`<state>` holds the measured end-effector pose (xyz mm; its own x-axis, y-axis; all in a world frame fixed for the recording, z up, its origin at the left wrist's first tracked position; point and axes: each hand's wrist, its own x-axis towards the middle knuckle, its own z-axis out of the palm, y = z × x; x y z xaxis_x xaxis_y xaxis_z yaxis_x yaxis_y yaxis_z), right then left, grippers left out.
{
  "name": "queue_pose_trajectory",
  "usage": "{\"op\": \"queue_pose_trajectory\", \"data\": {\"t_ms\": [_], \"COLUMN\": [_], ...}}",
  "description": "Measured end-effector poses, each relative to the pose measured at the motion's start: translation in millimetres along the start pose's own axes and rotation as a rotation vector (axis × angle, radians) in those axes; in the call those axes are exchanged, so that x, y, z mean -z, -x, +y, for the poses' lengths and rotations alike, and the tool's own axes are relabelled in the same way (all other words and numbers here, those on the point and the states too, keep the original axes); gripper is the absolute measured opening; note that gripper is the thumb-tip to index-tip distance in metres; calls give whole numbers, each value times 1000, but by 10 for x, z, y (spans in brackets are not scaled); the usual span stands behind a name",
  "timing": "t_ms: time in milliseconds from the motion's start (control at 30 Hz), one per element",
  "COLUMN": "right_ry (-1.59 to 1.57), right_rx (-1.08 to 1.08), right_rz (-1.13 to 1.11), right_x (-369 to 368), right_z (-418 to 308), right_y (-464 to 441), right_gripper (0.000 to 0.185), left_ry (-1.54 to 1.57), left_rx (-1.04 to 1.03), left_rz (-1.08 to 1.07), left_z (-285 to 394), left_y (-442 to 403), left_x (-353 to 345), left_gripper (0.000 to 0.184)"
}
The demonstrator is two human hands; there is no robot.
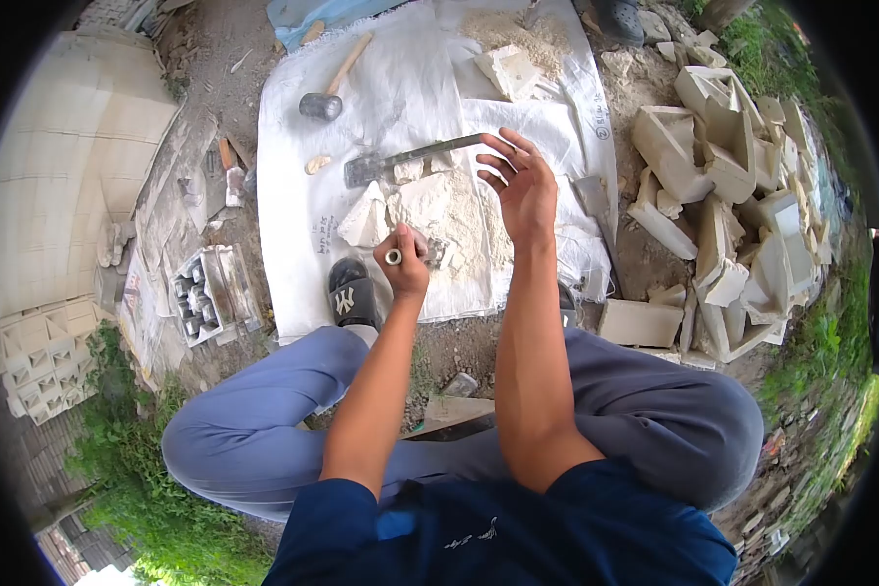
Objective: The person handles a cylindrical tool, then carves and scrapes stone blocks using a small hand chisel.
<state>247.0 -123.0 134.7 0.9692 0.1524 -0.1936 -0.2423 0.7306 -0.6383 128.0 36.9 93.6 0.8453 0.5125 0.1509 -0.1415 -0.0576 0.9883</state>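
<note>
My left hand [406,264] is closed round a hollow metal tube [393,257], its open round end facing up. The tube's lower end is hidden by the hand, beside white crumbled chunks [425,203]. My right hand [523,190] is raised to the right with its fingers apart and loosely bent. A dark long-handled hammer [425,153] reaches from a block-shaped head at the left to the fingertips of that hand. Whether the fingertips touch the handle, I cannot tell. Pale powder [469,220] lies around the chunks.
A rubber mallet [320,105] lies on the white sheet [293,210]. Broken white molded blocks [713,186] are heaped at the right. A long-handled flat tool [596,200] rests at the sheet's right edge. To the left stands a box of dark pieces [205,298].
</note>
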Motion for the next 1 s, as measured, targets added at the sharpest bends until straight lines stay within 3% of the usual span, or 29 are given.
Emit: {"op": "queue_pose_trajectory", "data": {"t_ms": [33, 200, 333, 433, 567, 700, 767, 833, 867, 900, 1000], "right_ry": [-10, 34, 17, 11, 6, 4, 18, 22, 24, 21, 32], "right_rx": [6, -8, -33, -43, -22, -9, -13, -36, -36, -21, -23], "right_rz": [3, -13, 30, 7, 32, 31, 42, 33, 32, 23, 0], "right_x": [-6, 111, 107, 43, -33, 102, 131, 157, 117, 77, 44], "right_z": [3, 25, 88, 95, 54, 84, 92, 112, 99, 78, 80], "right_y": [54, 27, 11, 21, 46, 21, 11, 15, 11, -32, 13], "right_gripper": [44, 48, 48, 48, 46, 45, 45, 48, 47, 47, 47], "left_ry": [74, 48, 74, -93, 26, 31, 47, -37, -35, -42, -5], "left_rx": [147, -129, -134, -78, 68, -89, -107, -51, -64, 98, 8], "left_rz": [60, -105, 21, -147, -83, -94, -49, -228, -249, -235, -213], "left_z": [90, 687, 470, -136, 183, 609, 471, 47, 68, 94, 278], "left_y": [-71, -97, -8, 65, -189, -98, -31, 76, 27, -61, -201], "left_x": [-21, 39, 124, 238, 28, 73, 84, 199, 102, 38, -22], "left_gripper": [50, 45, 46, 46, 45, 46, 48, 48, 47, 45, 43]}}
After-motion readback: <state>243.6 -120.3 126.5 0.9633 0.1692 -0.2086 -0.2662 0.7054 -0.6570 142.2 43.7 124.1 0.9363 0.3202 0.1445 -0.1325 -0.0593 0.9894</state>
